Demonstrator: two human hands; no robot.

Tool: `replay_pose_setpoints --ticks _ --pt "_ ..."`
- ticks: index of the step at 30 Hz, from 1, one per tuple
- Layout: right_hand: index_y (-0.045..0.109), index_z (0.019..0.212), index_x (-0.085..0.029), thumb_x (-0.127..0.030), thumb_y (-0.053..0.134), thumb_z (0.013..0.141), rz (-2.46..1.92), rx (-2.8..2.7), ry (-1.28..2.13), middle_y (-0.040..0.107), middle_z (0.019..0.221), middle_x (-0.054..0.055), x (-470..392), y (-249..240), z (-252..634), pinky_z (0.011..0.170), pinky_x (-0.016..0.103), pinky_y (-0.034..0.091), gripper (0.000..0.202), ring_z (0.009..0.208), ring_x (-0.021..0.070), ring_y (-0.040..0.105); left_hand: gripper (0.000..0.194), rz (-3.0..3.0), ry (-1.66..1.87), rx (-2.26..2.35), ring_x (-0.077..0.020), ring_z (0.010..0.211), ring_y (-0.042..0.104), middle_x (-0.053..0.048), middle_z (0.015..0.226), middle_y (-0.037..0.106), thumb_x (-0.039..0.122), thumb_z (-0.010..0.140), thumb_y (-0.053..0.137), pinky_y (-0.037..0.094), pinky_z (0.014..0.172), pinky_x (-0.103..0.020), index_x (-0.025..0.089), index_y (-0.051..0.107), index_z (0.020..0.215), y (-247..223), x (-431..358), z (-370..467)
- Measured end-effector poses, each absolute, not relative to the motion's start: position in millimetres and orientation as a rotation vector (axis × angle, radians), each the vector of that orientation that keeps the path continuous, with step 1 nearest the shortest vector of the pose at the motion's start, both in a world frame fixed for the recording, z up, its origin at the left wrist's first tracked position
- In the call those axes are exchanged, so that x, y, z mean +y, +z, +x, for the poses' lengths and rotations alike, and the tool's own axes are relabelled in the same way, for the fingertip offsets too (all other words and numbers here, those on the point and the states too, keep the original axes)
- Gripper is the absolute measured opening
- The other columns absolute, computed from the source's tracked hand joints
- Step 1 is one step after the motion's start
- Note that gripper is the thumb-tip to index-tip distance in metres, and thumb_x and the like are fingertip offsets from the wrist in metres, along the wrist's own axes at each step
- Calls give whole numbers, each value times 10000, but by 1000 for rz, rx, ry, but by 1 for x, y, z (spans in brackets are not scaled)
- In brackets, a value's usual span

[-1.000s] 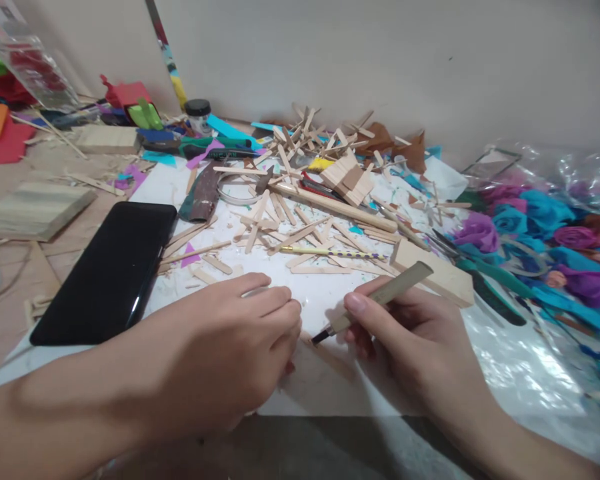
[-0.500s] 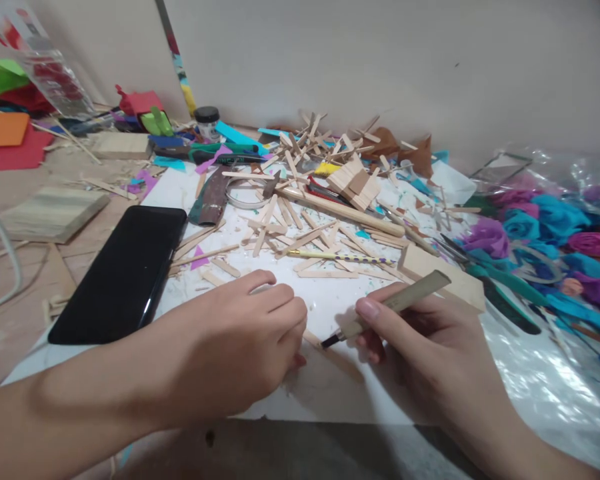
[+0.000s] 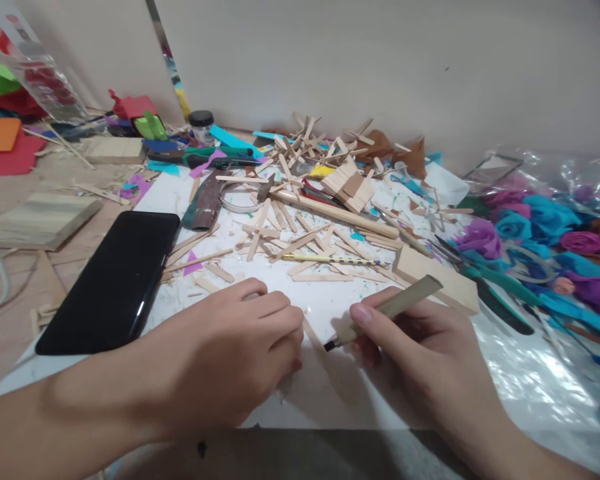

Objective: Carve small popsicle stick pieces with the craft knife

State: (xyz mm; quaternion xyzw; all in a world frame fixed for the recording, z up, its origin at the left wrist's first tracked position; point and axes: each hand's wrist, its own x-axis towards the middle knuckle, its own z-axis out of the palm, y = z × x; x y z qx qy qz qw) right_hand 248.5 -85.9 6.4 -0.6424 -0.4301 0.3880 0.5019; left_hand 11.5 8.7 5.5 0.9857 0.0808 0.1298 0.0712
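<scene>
My right hand (image 3: 415, 353) grips an olive-beige marker pen (image 3: 405, 300) with a dark, flat-ended tip. The tip points down and left, at or just above a thin wooden craft stick (image 3: 316, 337) on the white sheet; contact cannot be told. My left hand (image 3: 260, 340) is closed beside the stick, its fingers curled under and the knuckles up. What those fingers hold, if anything, is hidden beneath the hand. A yellow patterned pencil (image 3: 337, 259) and loose craft sticks (image 3: 323, 277) lie just beyond both hands.
A black phone (image 3: 110, 280) lies left of my left forearm. Behind are a hammer (image 3: 330, 212), a tape roll (image 3: 243, 197) and a pile of sticks (image 3: 310, 143). At right are a wooden block (image 3: 437, 277), green-handled pliers (image 3: 500, 300) and paper flowers (image 3: 525, 220).
The stick between my hands appears turned to a steeper angle. The pen tip has shifted slightly downward. The background has slid a little left as the view moved.
</scene>
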Motion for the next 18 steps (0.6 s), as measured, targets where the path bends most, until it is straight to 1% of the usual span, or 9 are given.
replay_pose_setpoints --ticks 3,7,10,12,14,18 --pt "835 747 -245 -547 938 877 -1554 -1090 904 737 588 35 -85 9 248 453 222 506 345 491 149 663 142 2863 411 355 -249 895 590 -36 1017 672 266 1132 631 433 826 -461 159 700 1069 7 7 12" --pt "837 700 -240 -558 934 861 -1533 -1171 888 741 559 52 -83 18 246 439 232 530 369 461 164 673 199 2773 402 437 -272 955 638 -39 1059 710 368 1099 719 450 863 -468 172 688 1110 8 1 11" --pt "841 683 -239 -564 932 859 -1528 -1202 902 752 575 65 -83 21 244 467 245 571 380 488 183 708 357 2773 362 464 -295 1041 659 -42 1147 724 474 1052 798 451 911 -492 191 670 1228 7 -1 12" --pt "834 674 -239 -552 943 855 -1524 -1176 898 743 568 62 -85 19 245 470 246 572 378 488 181 702 458 2756 320 481 -313 1091 657 -44 1184 713 543 1022 824 452 924 -502 212 652 1288 7 -1 13" --pt "836 704 -251 -550 946 858 -1504 -1115 884 744 580 47 -86 14 247 467 254 570 354 485 176 690 492 2724 277 495 -323 1122 648 -47 1210 693 555 1012 831 455 919 -500 233 637 1329 8 0 14" --pt "845 800 -275 -541 949 864 -1460 -1006 872 760 646 23 -87 5 252 470 272 562 293 499 171 681 464 2663 261 502 -331 1173 626 -60 1262 658 490 1019 830 452 941 -504 267 626 1372 9 -1 14"
